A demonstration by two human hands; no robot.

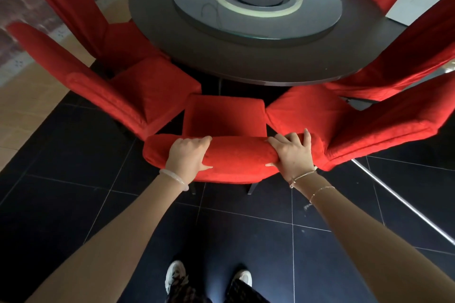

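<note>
Red chair (pixel 234 155) backrest top, left hand (pixel 187 155) and right hand (pixel 291 152) each wrapped around it (thumbs underneath), near round table (pixel 246 56)

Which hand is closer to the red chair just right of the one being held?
Right. The right hand grips the held chair's backrest near its right end, beside that neighbouring chair; the left hand grips it toward the left end, farther off.

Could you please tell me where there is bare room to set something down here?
Bare: the dark table around the glass turntable, and the seat of the held chair. Crowded: left hand and right hand grip the backrest, with the left chair and right chair tight beside the seat.
</note>
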